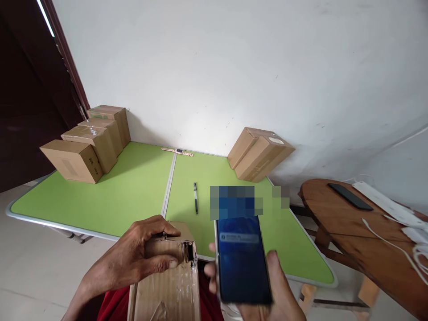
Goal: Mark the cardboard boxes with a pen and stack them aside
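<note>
My left hand [133,254] grips the upper end of a worn cardboard box [163,294], thumb on the near face and fingers over the top. Clear tape covers parts of this box, and one top corner is torn with a dark gap. In my right hand [281,285] is a smartphone [243,263], held upright with its lit blue screen facing me. A pale notification bar shows on the screen, but its text is too small to read. Pixelated blocks cover the phone's top. Beyond both hands, a pen [195,198] lies on the green table [133,196].
Several cardboard boxes [72,160] stand in a row at the table's back left. Two more boxes [264,156] lean together at the back right. A watch with a pink strap [179,151] lies by the wall. On the right, a wooden table [361,227] holds a black phone [349,196] and white cables.
</note>
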Demonstrator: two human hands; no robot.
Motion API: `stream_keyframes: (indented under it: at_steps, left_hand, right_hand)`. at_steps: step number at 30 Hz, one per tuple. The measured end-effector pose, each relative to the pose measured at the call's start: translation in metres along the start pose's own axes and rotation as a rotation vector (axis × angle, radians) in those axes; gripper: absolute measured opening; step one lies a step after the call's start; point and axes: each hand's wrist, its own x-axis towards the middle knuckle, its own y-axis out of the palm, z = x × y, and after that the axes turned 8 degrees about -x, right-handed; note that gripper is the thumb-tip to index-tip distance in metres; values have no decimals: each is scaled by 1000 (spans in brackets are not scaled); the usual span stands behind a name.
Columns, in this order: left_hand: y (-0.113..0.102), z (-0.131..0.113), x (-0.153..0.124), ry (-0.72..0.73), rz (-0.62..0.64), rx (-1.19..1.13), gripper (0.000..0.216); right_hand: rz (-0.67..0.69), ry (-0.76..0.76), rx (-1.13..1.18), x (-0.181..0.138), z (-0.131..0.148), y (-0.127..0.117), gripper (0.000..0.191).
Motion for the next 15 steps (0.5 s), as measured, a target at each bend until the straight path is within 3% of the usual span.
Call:
stream_keyframes:
  at_steps: [3,6,10,15]
  left_hand:
    - [-1,1,-1,4,4,45,28]
    - [-1,2,-2,12,-5,104,28]
    - [-2,4,-2,-10,-12,93,28]
    - [-1,5,0,-14,-25,57,30]
  right_hand:
    - [-235,-255,-92,45,19,-22,61]
    - [-453,-404,-250,100,29,-51,54]
    - [-568,-402,-339,158,37,-82,40]
    - [-648,-335,-475,193,42,-106,37]
